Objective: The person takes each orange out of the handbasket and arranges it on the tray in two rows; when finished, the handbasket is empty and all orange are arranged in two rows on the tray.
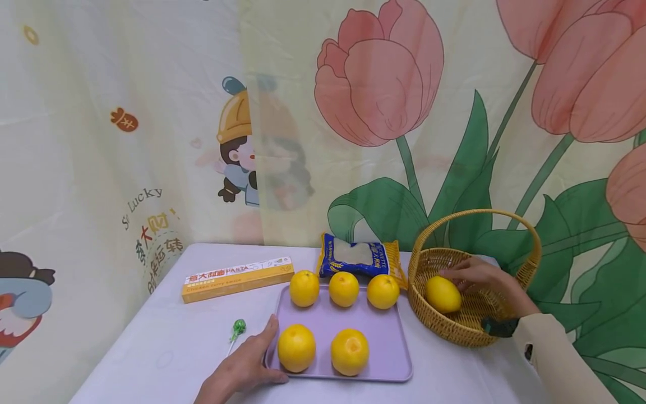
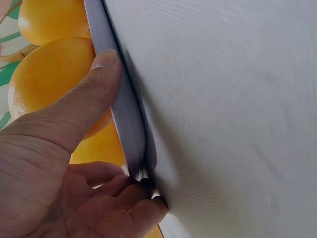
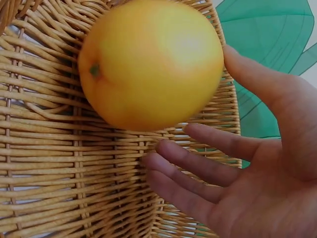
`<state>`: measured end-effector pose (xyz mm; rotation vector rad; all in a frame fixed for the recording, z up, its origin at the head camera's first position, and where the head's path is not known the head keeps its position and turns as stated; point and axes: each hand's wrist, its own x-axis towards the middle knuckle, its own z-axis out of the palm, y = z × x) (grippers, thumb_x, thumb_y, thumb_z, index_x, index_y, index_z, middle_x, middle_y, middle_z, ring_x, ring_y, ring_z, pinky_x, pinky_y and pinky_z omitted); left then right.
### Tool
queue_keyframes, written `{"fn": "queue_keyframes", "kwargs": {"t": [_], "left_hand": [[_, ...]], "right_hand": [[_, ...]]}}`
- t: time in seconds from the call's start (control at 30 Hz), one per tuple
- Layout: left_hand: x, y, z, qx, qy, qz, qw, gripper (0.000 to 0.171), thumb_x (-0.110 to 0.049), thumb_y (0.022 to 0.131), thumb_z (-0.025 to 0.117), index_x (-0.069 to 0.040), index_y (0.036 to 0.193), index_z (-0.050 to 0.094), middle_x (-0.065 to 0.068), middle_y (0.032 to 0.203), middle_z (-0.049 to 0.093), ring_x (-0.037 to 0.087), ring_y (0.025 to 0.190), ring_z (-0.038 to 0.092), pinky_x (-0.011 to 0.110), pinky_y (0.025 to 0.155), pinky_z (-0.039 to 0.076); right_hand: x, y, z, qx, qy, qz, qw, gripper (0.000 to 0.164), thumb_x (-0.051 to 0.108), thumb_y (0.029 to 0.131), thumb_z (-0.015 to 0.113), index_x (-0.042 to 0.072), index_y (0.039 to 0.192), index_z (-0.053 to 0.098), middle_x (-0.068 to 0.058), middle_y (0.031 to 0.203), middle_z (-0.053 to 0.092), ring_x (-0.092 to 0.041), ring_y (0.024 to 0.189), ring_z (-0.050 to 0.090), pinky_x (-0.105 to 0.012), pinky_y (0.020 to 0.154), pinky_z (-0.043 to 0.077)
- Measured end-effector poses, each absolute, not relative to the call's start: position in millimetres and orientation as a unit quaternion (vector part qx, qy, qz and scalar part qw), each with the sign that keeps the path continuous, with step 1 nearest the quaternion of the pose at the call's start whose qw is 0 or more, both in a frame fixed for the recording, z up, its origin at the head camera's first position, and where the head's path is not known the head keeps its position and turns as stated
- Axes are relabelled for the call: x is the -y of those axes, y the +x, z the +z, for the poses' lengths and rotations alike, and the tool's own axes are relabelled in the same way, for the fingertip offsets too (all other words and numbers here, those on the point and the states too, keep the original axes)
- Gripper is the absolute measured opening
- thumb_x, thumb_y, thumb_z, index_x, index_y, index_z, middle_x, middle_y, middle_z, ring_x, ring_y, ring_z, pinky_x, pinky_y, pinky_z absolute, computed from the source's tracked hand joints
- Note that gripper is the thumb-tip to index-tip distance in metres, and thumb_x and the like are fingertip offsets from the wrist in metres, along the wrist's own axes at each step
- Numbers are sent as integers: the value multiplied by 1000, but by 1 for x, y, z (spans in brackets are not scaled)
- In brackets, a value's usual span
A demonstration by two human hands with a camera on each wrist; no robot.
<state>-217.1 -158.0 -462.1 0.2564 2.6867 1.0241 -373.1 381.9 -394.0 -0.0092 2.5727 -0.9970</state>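
Observation:
My left hand [image 1: 245, 359] holds the near left corner of a lilac tray [image 1: 375, 342], its thumb [image 2: 104, 74] against the rim and the other fingers bent at the edge. Several oranges sit on the tray, among them a near left orange [image 1: 296, 348] and a near right orange [image 1: 350, 352]. Inside a wicker basket [image 1: 444, 331] on the right lies another orange [image 3: 153, 64]. Beside it is my right hand [image 3: 247, 163], its fingers loosely extended and not wrapped round the fruit. The thumb tip meets the orange's side in the right wrist view.
A long pasta box [image 1: 237, 280] lies left of the tray, with a green-wrapped lollipop [image 1: 239, 326] in front of it. Behind the tray is a blue and yellow pasta bag [image 1: 353, 257]. The basket's tall handle [image 1: 476, 212] arches overhead; a printed curtain [image 1: 282, 112] hangs behind the table.

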Motion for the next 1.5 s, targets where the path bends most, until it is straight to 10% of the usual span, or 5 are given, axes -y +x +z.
{"fn": "queue_keyframes", "kwargs": {"t": [0.9,1.5], "left_hand": [[157,-218,-461,-921,94,354,130,125,-24,74,101,5,168,25,31,168,37,50,147,47,70,121,35],[159,-219,-464,-924,89,350,130,125,-24,74,101,5,168,24,30,169,35,50,149,45,69,122,34]], "right_hand": [[-371,-361,-397,-902,-49,-355,239,69,47,105,69,-10,143,61,-15,120,64,-29,99,62,-47,89,65],[-370,-304,-381,-904,-141,-402,18,58,27,107,71,-9,149,56,-23,130,66,-23,100,68,-38,82,66]]}}
